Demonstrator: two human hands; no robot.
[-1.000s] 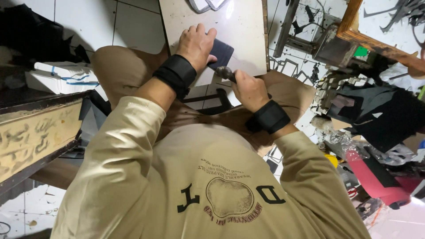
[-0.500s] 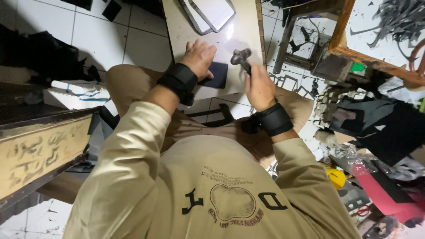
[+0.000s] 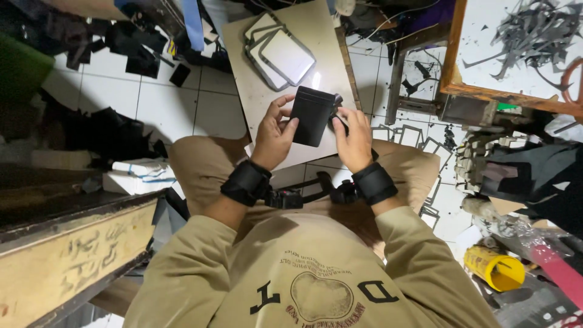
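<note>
Over beige board (image 3: 267,91), black wallet (image 3: 311,115), both hands

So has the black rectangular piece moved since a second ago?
Yes. The black piece lay flat under the left hand near the board's front edge; now both hands, the right hand too, hold it lifted above the board.

I count two hands (image 3: 274,136), two black wrist straps (image 3: 246,182), one black card holder (image 3: 311,115), one pale board (image 3: 285,85), one yellow roll (image 3: 495,268).
</note>
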